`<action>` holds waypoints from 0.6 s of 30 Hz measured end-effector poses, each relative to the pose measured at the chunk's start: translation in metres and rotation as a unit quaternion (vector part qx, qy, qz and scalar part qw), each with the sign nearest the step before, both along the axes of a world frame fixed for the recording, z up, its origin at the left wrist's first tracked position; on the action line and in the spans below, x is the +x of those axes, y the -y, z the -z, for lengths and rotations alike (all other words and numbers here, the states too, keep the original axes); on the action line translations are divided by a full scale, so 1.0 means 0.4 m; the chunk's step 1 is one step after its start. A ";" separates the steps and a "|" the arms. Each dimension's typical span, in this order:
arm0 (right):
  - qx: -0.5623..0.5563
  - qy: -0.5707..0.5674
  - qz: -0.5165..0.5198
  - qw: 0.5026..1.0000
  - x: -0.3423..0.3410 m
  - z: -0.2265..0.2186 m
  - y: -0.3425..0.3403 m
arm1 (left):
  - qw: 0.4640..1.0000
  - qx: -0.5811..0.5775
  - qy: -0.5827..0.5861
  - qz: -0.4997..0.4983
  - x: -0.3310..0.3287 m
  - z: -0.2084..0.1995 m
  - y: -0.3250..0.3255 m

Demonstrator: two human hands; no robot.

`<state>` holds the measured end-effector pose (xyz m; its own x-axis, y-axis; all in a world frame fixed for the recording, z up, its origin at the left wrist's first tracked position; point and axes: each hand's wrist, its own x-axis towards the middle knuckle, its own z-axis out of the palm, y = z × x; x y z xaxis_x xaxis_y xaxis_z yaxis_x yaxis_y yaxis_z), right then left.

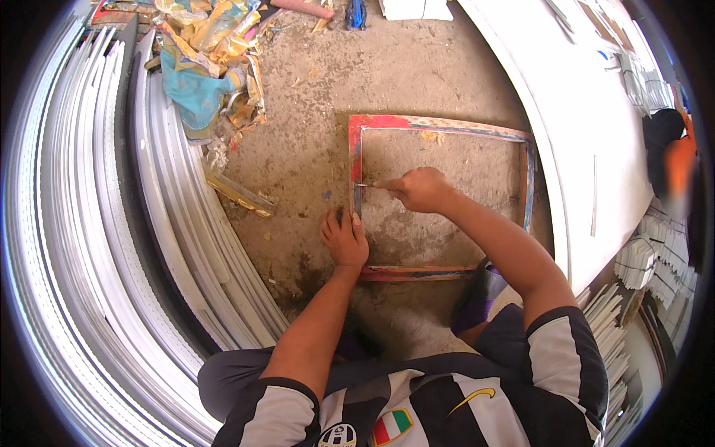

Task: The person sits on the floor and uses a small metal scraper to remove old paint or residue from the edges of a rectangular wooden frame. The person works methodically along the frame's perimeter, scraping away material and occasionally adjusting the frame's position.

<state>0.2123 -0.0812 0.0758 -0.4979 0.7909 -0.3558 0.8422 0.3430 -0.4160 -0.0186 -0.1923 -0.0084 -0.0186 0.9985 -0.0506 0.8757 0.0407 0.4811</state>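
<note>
A rectangular wooden frame (439,124) lies on the floor in front of me, its red and dark paint patchy and worn. My left hand (345,237) holds the lower part of its left bar, the thumb along the bar and the fingers at its outer side. In my right hand (423,189) is a small hand tool (380,184) with a brownish handle and thin metal tip. That tip touches the left bar, just above my left hand. My closed fingers hide most of the handle, so its exact kind is unclear.
Long white panels (82,201) stand stacked at the left. A large white sheet (588,127) leans at the right, close to the frame. Crumpled scraps and a blue cloth (195,93) lie at the upper left, near a yellowish strip (240,195). Bundled white pieces (637,257) sit at far right.
</note>
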 end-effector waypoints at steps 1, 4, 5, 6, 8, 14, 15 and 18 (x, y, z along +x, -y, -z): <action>-0.002 -0.021 -0.005 1.000 0.016 0.019 -0.004 | 1.000 -0.002 -0.005 0.003 -0.002 0.000 0.002; 0.005 -0.068 -0.013 0.998 0.048 0.075 -0.024 | 1.000 0.008 -0.010 0.016 0.003 -0.006 0.001; -0.009 -0.085 -0.007 0.996 0.047 0.087 -0.021 | 1.000 0.013 -0.002 0.015 0.002 -0.003 0.002; -0.023 -0.102 -0.001 0.994 0.047 0.099 -0.018 | 1.000 0.018 0.007 0.015 0.002 0.002 0.003; -0.032 -0.085 -0.009 0.996 0.023 0.072 -0.030 | 1.000 0.023 0.003 0.012 -0.001 0.008 0.001; -0.016 0.038 0.028 0.999 -0.030 -0.060 -0.024 | 1.000 0.026 0.000 0.004 -0.003 0.003 0.005; -0.009 0.034 0.042 0.998 -0.026 -0.060 0.001 | 0.999 0.034 0.000 0.003 -0.004 0.008 0.007; 0.003 0.000 0.099 0.995 -0.023 -0.043 0.078 | 0.999 0.037 -0.002 0.001 0.000 0.003 0.003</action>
